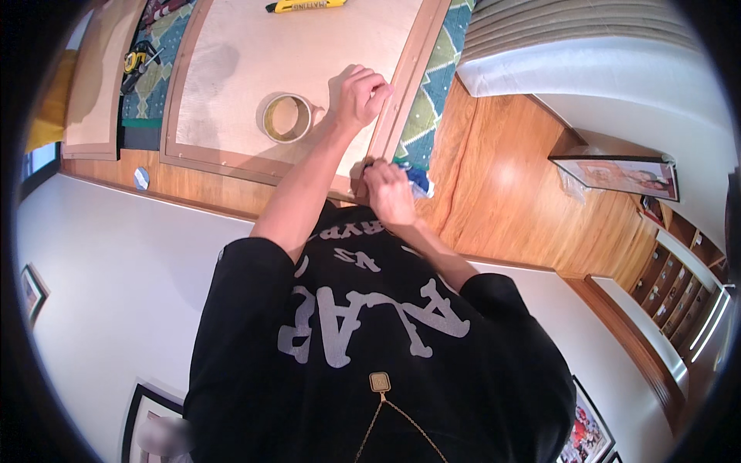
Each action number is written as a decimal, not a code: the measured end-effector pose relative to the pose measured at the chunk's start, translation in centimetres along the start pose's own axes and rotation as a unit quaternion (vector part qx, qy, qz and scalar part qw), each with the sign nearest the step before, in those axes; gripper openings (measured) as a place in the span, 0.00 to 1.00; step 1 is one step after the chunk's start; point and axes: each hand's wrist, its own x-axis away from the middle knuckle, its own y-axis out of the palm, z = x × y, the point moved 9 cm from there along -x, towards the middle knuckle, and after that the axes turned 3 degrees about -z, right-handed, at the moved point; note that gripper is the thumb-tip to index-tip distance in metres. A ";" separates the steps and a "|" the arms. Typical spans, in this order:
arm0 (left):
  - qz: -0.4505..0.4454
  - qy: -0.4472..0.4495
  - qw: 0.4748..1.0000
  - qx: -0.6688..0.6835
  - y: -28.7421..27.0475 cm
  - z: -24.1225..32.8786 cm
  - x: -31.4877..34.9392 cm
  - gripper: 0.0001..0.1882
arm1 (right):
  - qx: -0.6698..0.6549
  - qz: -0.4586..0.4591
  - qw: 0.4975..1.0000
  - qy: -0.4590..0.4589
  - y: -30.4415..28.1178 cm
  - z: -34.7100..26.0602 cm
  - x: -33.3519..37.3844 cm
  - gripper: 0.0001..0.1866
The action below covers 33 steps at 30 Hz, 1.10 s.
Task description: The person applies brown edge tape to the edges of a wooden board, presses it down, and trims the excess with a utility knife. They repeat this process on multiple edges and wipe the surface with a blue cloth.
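At far left, a tan flat panel with a dark edge is lying beside the main board, and a small round blue-and-white disc is showing below it. Next, a yellow-and-black hand tool is resting on a teal, green and white patterned cloth. A large rectangular pale wooden board is covering the middle of that cloth, with brown strips running along its borders. On the board, a hollow pale tan ring-shaped roll is sitting left of the hands, and a yellow-and-black cutter is lying at the top edge of view.

The left hand is hovering or resting by the right-hand strip; its grip is curling in loosely, and I cannot tell whether it is holding anything. The right hand is reaching the board's near right corner, its grip closing down to bunched fingertips; what they are pinching is hidden. A crumpled blue-and-white item is lying just beside it. Farther right, a black-framed picture is standing on the orange-brown wooden floor.
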 end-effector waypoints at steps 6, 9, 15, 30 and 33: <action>0.011 0.012 1.000 -0.011 -0.1 0.0 0.2 0.09 | -0.015 -0.030 0.999 0.018 2.1 -1.8 3.1 0.09; 0.021 0.006 1.000 0.005 -0.4 0.3 0.1 0.09 | 0.003 -0.018 0.996 -0.090 0.3 -1.6 1.4 0.09; 0.034 0.002 0.999 0.021 -0.9 0.4 0.2 0.09 | 0.070 0.069 0.987 -0.124 -5.0 5.6 -10.1 0.06; 0.011 -0.036 0.999 0.019 -0.2 0.6 0.8 0.10 | 0.225 0.174 0.959 0.001 -17.5 24.5 -39.4 0.11; 0.005 -0.021 1.000 -0.015 -0.3 0.9 0.5 0.11 | 0.237 0.170 0.956 0.013 -17.2 24.5 -40.4 0.10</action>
